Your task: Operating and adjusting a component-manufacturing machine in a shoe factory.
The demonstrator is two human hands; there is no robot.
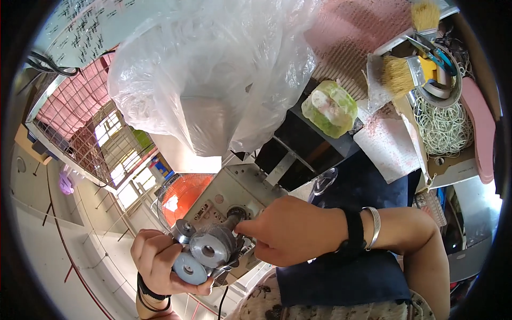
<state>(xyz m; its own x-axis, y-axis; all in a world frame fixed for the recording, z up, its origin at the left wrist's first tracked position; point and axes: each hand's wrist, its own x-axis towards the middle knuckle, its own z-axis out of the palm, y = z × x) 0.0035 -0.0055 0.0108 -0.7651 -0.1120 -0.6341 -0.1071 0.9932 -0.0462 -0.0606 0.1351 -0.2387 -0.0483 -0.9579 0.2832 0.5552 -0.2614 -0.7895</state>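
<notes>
Between eleven and twelve o'clock of the view, a big clear plastic bag (213, 58) spreads wide and crumpled. At ten o'clock leans a metal wire cage (72, 158) with pink cloth behind its mesh. Toward three o'clock stands an open box (453, 175) holding a pale tangle of cord (442, 128) and brushes. Just below the centre is a grey metal panel (229, 186), and at its nine o'clock side shows a round orange fan (184, 194), partly behind other things.

At seven o'clock of the view sits the roller cluster (210, 248), between the two hands. The right hand (298, 229) lies at its three o'clock, knuckles up, index finger extended; its fingertip is at the spindle (232, 220), but whether it presses or pinches there I cannot tell, as the thumb is mostly hidden. The left hand (154, 261) is at the cluster's nine o'clock, fingers curled round the outer side and thumb beneath, closed on it; it is the nearer hand, its grip wrapping the cluster itself.

The largest roller's axis runs from seven to one o'clock, its flat face toward the viewer and the spindle beyond its far end. Smallest, a little roller (183, 229) sits at its ten o'clock.
</notes>
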